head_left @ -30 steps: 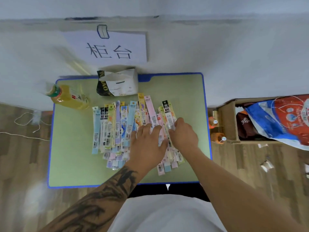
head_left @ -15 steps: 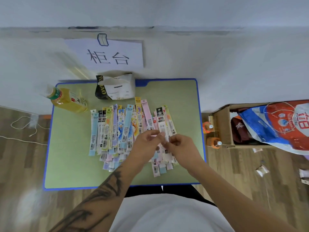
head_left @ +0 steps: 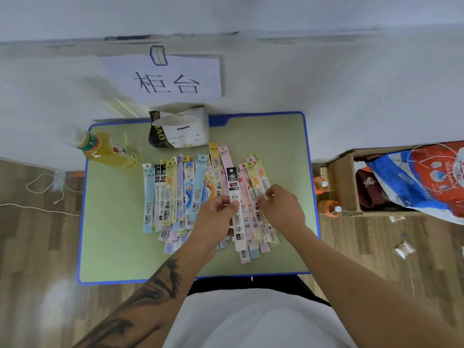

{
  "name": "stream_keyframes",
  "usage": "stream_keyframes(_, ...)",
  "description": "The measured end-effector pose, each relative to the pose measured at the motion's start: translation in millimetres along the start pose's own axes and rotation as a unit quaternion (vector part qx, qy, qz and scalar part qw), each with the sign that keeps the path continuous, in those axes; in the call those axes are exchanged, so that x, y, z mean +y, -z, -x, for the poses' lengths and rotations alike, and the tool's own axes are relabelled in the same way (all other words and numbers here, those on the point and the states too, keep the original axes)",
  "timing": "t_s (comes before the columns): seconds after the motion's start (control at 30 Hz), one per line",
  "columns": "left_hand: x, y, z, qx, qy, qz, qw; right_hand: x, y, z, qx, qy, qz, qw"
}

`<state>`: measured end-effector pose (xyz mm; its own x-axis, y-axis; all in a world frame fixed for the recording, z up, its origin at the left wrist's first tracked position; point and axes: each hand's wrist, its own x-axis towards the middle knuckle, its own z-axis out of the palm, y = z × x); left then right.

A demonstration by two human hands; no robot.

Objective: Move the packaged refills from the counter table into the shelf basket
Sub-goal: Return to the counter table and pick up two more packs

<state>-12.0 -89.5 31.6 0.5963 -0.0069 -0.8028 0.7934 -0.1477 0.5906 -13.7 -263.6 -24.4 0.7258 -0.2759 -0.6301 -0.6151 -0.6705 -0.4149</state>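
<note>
Several long, narrow packaged refills (head_left: 175, 194) in pastel colours lie fanned out side by side on the green counter table (head_left: 113, 247). My left hand (head_left: 213, 222) pinches a white refill pack with a black top (head_left: 234, 202) near its middle. My right hand (head_left: 281, 207) sits just to the right, its fingers closed on a yellow-green refill pack (head_left: 256, 179) in the right part of the pile. No shelf basket is in view.
A yellow drink bottle (head_left: 108, 151) lies at the table's back left. A torn white and black bag (head_left: 179, 131) stands at the back middle, under a paper sign (head_left: 165, 76) on the wall. A cardboard box (head_left: 344, 182) with coloured bags stands right of the table.
Both hands lifted from pressing flat on the pile and now pinch single packs. The right hand moved right, away from the left. The camera tilted slightly.
</note>
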Motion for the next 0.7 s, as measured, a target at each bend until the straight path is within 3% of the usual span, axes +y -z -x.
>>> stream_keyframes(0.07, 2, 4, -3, -0.008, -0.003, -0.003, 1.000, -2, -5, -7, 0.004, -0.006, 0.019, 1.000)
stream_keyframes(0.37, 5, 10, -19, -0.033, -0.012, -0.034, 0.999, -5, -7, -9, 0.029, -0.041, -0.108, 0.993)
stream_keyframes(0.57, 16, -5, -20, -0.065, -0.043, -0.046, 0.996, -11, 28, 31, 0.041, -0.042, -0.342, 0.938)
stream_keyframes(0.7, 28, -32, -2, -0.108, -0.077, -0.042, 0.990, 2, 61, 75, 0.057, -0.013, -0.427, 0.902)
